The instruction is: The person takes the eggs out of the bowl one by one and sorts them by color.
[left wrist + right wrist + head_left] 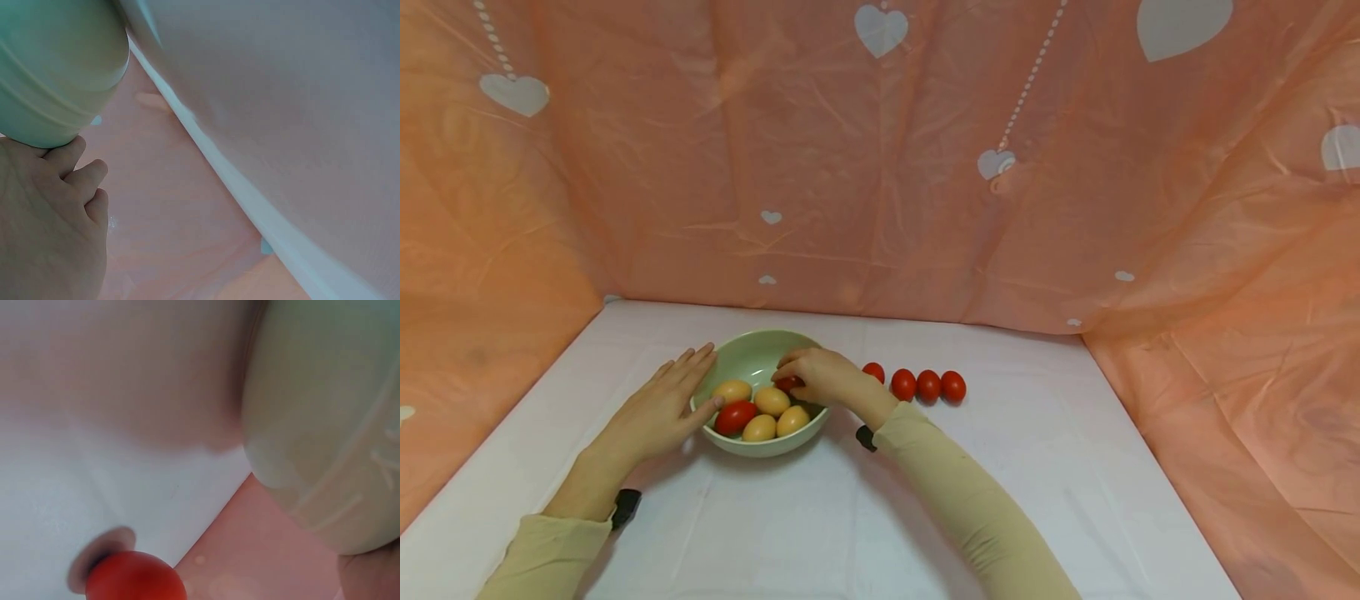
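A pale green bowl [752, 448] holds several tan eggs [772, 402] and a red egg [735, 417]. My left hand [658, 408] rests against the bowl's left side, fingers extended and thumb over the rim. In the left wrist view its fingertips [70, 153] touch the outside of the bowl [62, 75]. Reaching over the right rim, my right hand [827, 375] holds another red egg [787, 383] between thumb and fingers, low inside the bowl. That egg is partly hidden by the fingers.
Several red eggs [928, 386] stand in a row on the white tabletop [1015, 467], right of the bowl; the right wrist partly covers the nearest. One red egg [136, 578] shows in the right wrist view. An orange cloth with white hearts [850, 250] encloses the table's back and sides.
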`<state>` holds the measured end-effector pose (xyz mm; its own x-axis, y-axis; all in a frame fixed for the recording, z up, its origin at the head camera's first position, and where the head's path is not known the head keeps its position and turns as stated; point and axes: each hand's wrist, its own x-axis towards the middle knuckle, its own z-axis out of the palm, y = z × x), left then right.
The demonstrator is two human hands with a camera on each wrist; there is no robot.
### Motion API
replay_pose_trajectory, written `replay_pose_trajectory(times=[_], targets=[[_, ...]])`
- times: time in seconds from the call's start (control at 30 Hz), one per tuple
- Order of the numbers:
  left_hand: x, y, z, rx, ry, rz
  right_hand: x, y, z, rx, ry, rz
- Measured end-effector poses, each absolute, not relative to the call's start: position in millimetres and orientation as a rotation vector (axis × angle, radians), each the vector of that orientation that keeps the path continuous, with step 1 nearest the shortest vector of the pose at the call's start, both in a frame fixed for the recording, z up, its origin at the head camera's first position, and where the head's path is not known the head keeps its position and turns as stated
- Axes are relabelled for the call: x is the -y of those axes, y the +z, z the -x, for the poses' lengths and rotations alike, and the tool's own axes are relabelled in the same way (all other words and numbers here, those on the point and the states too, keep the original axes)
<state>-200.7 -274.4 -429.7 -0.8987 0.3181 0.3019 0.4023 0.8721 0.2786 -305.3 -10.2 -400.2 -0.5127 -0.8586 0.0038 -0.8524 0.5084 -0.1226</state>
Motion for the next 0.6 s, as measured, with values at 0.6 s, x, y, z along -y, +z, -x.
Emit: replay_pose_trajectory(times=[0.6], targets=[[274.2, -429.6, 199.9, 2.811, -0.493, 0.54, 3.8, -403.5, 301.7, -2.754, -0.424, 1.541]])
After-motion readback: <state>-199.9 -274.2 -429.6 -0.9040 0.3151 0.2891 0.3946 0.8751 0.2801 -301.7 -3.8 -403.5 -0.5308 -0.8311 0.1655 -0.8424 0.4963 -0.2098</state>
